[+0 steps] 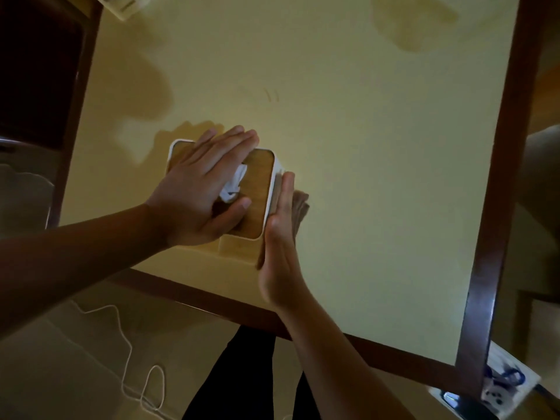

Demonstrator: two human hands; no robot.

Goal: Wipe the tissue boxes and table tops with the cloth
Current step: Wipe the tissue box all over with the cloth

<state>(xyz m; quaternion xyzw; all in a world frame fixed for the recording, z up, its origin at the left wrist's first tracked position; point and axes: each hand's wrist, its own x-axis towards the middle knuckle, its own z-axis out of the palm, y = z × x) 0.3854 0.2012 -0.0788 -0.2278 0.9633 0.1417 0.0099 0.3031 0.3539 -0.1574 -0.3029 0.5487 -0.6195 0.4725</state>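
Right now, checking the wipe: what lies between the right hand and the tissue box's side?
Head view: the folded cloth, pressed by the right hand against the tissue box.

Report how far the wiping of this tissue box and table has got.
Done: cannot tell; nothing on the table top shows which parts have been wiped. In hand: the left hand lies flat on the tissue box lid, steadying it, while the right hand presses a cloth against the box's right side. Left: apparently the box's other faces and the table top around it.

Tissue box on table
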